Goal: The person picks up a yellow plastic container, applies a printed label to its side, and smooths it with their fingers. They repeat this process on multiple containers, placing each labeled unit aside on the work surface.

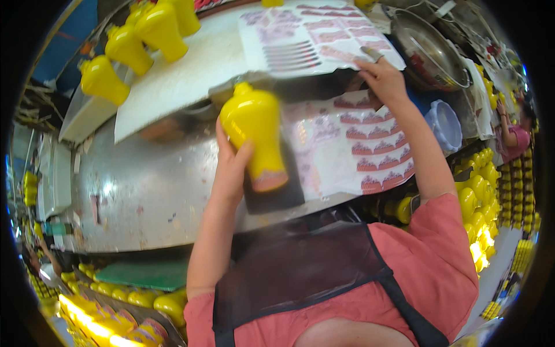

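My left hand [228, 165] is wrapped round a glossy yellow bottle [252, 121] with a narrow neck and broad shoulders. A pinkish patterned band circles its base. The bottle tilts slightly over a dark mat [274, 199] on the metal bench. My right hand [381, 78] reaches to the raised white board, fingers closed at the right end of a pink decal strip [338, 54]. That strip lies over a sheet of printed decals [289, 34]. Below the board, a second sheet [378, 147] bears rows of reddish-brown decals.
Several yellow bottles [159, 32] stand at the board's far left. A metal basin [425, 46] and a pale blue plastic basket [444, 124] are at the right. More yellow bottles [477, 185] crowd the right side and lower left. Another person [514, 133] is at the far right.
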Tool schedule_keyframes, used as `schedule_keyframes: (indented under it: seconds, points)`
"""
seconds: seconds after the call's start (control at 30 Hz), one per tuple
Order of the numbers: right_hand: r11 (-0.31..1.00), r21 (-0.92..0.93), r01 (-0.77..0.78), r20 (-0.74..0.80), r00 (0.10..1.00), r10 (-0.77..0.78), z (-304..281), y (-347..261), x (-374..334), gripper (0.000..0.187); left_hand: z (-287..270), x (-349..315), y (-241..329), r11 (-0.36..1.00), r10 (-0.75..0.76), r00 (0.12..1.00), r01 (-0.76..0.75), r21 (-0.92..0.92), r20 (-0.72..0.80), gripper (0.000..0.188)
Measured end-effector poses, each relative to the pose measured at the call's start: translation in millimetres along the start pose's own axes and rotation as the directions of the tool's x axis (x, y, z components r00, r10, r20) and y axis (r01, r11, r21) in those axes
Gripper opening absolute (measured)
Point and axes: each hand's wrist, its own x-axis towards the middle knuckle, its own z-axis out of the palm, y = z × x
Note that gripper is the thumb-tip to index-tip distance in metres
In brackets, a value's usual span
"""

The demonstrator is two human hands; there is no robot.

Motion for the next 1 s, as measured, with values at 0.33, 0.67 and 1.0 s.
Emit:
schedule_keyframes:
  seconds: [0.33,0.67,1.0]
  points:
    - [0.885,0.444,-0.141,0.224,0.974,0.043,-46,-68,17,0.022,-1,1,7,0.986,-0.081,0.995,0.089,-0.144,0.059,0.083]
    - [0.785,0.554,-0.278,0.506,0.861,-0.053,-72,-174,78,0.022,4,-2,9,1.000,0.000,1.000,0.000,0.012,0.021,0.087]
    - [0.807,0.017,0.590,0.220,0.785,-0.579,-99,-248,31,0.017,1,5,30,0.979,0.136,0.986,-0.119,0.164,-0.095,0.078]
